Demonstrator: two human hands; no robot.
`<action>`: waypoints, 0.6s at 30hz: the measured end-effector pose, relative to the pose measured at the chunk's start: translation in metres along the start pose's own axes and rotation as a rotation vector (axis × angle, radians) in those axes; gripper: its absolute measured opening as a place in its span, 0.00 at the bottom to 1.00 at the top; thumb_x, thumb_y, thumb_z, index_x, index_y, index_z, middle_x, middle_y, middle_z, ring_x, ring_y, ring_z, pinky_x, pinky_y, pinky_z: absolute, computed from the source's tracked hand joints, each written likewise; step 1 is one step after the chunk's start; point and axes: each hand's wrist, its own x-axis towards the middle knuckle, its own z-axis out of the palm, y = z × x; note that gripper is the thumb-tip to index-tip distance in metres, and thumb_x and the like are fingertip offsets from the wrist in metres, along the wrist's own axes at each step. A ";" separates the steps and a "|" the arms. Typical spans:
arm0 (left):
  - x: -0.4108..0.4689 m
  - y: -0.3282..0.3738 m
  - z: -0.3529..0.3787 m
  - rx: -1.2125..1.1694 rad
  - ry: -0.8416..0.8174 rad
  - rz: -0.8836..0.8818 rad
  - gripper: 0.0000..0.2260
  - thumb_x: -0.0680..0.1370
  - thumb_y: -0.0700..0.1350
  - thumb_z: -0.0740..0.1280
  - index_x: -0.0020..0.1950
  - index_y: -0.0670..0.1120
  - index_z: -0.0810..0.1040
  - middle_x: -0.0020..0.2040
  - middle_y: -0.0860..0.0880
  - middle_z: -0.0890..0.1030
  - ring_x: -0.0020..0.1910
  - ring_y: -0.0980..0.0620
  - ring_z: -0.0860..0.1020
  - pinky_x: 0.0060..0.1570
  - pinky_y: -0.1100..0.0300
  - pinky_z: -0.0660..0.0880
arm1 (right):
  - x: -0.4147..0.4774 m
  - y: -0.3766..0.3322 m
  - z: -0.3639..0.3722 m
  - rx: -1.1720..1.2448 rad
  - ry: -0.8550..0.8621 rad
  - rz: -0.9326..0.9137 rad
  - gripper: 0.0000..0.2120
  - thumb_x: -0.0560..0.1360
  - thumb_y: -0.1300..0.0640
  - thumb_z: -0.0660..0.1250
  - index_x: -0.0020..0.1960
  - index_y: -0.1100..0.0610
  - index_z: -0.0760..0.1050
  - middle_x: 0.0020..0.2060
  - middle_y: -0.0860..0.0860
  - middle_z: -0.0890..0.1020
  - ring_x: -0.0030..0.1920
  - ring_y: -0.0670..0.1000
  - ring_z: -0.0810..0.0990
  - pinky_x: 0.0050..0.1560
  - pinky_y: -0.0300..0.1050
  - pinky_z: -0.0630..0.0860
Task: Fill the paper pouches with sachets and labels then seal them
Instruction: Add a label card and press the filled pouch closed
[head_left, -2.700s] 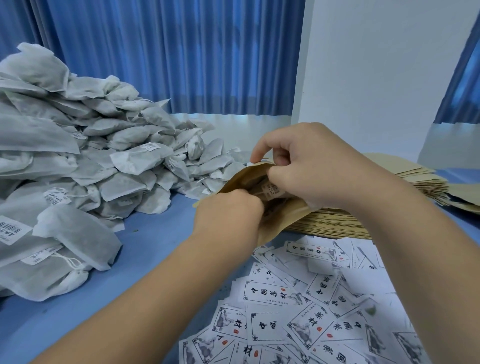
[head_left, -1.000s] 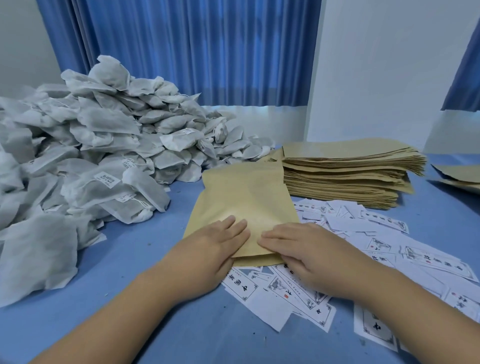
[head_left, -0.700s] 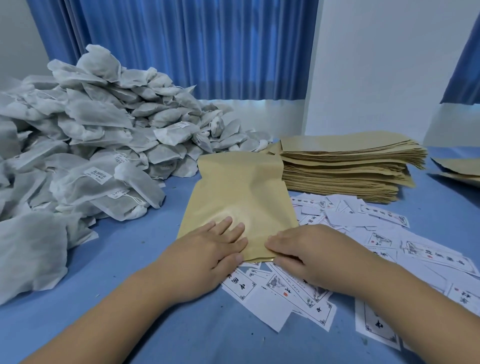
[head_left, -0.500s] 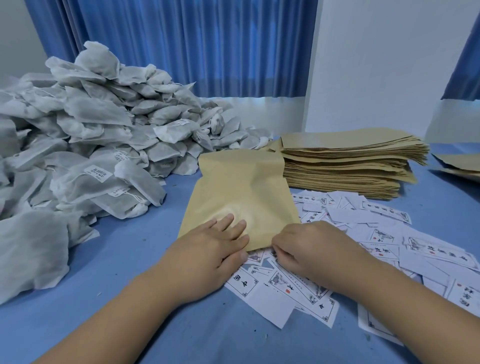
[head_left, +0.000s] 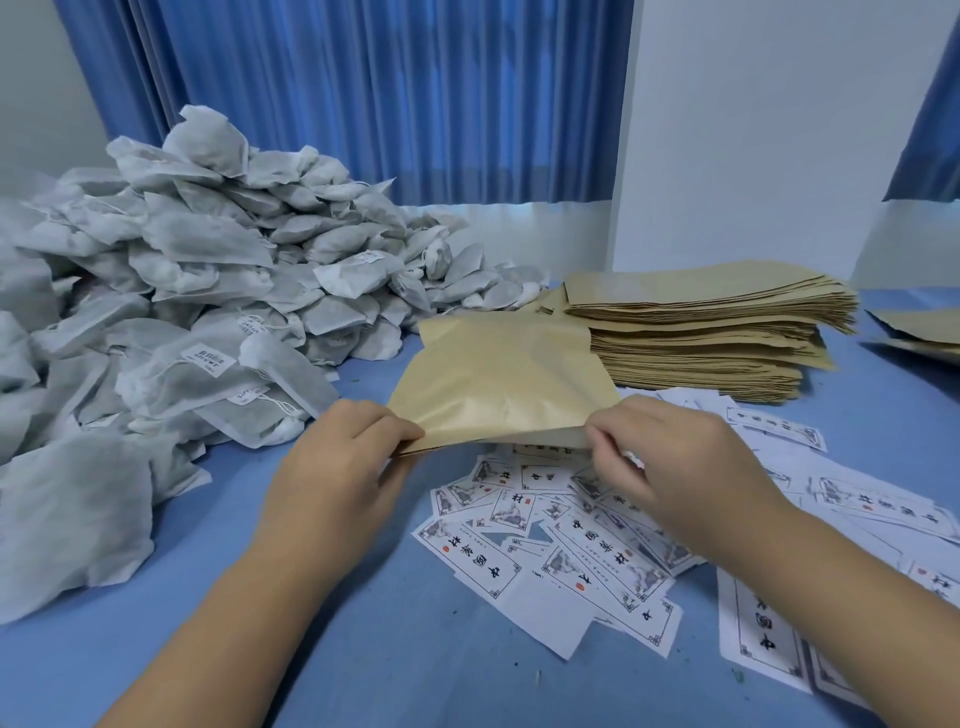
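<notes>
One paper pouch is held just beside the stack of flat pouches. Its near edge is pinched at either corner by the left hand and the right hand, fingers curled on the paper. Sealing is judged to be under way; its contents cannot be seen. Much is left: a large heap of sachets is piled on the pouch's far side from the stack, and labels are strewn on the surface in front of the stack.

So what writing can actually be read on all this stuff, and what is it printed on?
"中国" plus two unclear characters: on the white labels, seen upside down.
Their red seals: too small to read.
Print on the sachet tags: blurred, beside a barcode.
On the paper pouch: no print shows.
</notes>
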 end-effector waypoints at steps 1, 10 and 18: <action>-0.001 -0.001 0.000 0.004 0.019 -0.021 0.06 0.71 0.42 0.70 0.44 0.41 0.84 0.39 0.47 0.80 0.37 0.45 0.78 0.35 0.55 0.76 | 0.000 0.000 -0.001 -0.012 0.010 -0.025 0.15 0.78 0.57 0.57 0.40 0.59 0.80 0.31 0.52 0.78 0.29 0.54 0.76 0.27 0.49 0.75; -0.003 -0.012 -0.003 0.052 0.072 -0.053 0.05 0.70 0.40 0.70 0.41 0.40 0.84 0.34 0.48 0.77 0.37 0.49 0.71 0.33 0.60 0.69 | 0.002 0.013 -0.013 -0.151 0.047 -0.182 0.07 0.70 0.65 0.74 0.48 0.63 0.83 0.39 0.56 0.81 0.38 0.57 0.79 0.32 0.51 0.77; -0.003 -0.010 -0.011 -0.054 0.010 -0.085 0.07 0.69 0.31 0.74 0.44 0.40 0.82 0.41 0.49 0.79 0.40 0.55 0.72 0.39 0.69 0.67 | 0.002 0.017 -0.013 -0.154 0.130 -0.103 0.08 0.66 0.72 0.74 0.43 0.65 0.83 0.32 0.56 0.79 0.31 0.58 0.77 0.26 0.50 0.75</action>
